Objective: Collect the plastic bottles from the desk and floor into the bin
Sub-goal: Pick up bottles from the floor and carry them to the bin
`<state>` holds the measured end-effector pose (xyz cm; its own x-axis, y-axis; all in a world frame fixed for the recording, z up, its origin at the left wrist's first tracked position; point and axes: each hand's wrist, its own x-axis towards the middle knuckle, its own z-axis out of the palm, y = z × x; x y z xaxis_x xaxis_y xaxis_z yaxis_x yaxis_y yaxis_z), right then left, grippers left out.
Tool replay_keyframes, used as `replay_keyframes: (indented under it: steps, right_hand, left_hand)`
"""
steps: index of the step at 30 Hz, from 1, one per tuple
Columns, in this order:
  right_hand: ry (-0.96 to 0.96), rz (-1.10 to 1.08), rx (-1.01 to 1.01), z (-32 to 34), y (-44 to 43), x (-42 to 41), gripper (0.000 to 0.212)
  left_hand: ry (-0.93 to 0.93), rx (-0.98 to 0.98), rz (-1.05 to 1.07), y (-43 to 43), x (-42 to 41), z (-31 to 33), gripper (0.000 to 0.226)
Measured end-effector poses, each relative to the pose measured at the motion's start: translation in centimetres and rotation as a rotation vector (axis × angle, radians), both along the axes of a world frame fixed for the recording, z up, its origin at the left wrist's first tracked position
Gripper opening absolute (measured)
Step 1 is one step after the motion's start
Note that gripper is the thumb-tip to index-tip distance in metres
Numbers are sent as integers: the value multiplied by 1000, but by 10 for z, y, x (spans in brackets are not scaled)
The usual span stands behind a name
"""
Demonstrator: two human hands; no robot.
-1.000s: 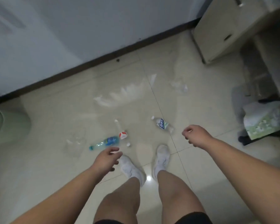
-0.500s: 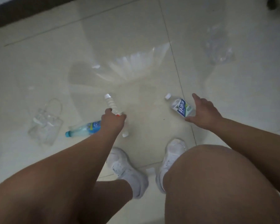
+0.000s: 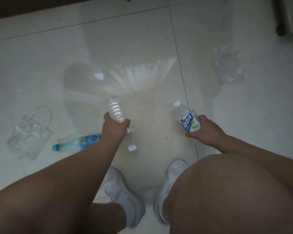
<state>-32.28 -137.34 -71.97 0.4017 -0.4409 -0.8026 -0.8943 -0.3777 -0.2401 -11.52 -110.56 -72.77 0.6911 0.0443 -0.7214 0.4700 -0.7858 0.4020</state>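
Gripping ribbed bottle (image 3: 114,109), left hand (image 3: 114,130); labelled bottle (image 3: 187,120), right hand (image 3: 205,132).

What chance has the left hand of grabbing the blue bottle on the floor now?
Probably not yet: the left hand is full, gripping a clear ribbed bottle. The blue bottle lies right beside its wrist, with nothing between them.

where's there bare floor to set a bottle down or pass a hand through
Bare tile lies between the ribbed bottle in the left hand and the labelled bottle in the right hand, ahead of the shoes, and up to the skirting. Crowded left of the left hand: blue bottle, clear bag and a white cap; crumpled plastic far right.
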Motion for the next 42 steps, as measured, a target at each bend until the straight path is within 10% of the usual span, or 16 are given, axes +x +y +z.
replay_keyframes:
  steps: [20, 32, 42]
  right_hand:
    - [9, 222, 216, 608, 114, 52, 66]
    - [-12, 633, 194, 691, 296, 138, 33]
    - [-2, 760, 159, 700, 487, 200, 46]
  left_hand:
    - [160, -413, 589, 195, -68, 623, 86]
    - [148, -324, 1066, 459, -224, 691, 93]
    - [128, -301, 1052, 635, -216, 699, 106]
